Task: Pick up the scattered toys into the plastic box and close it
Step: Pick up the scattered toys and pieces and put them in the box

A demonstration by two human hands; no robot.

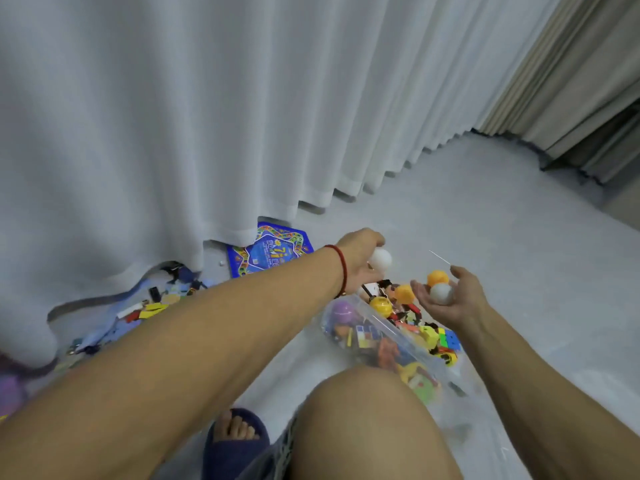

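Note:
A clear plastic box (pixel 349 308) full of colourful toys sits on the floor in front of my knee, with no lid on it. My left hand (pixel 356 258) grips a white ball (pixel 380 260) just above the box's far end. My right hand (pixel 450 299), palm up over the box's right side, cradles a white ball (pixel 442 293) and an orange ball (pixel 437 277). Another orange ball (pixel 404 293) sits at its fingertips, above the toys.
A blue board-game sheet (pixel 268 249) lies by the white curtain (pixel 207 116). Scattered bricks and small toys (pixel 149 306) rest on a light-blue cloth at the left. My knee (pixel 367 424) and slippered foot (pixel 235 434) are in the foreground. Open floor stretches to the right.

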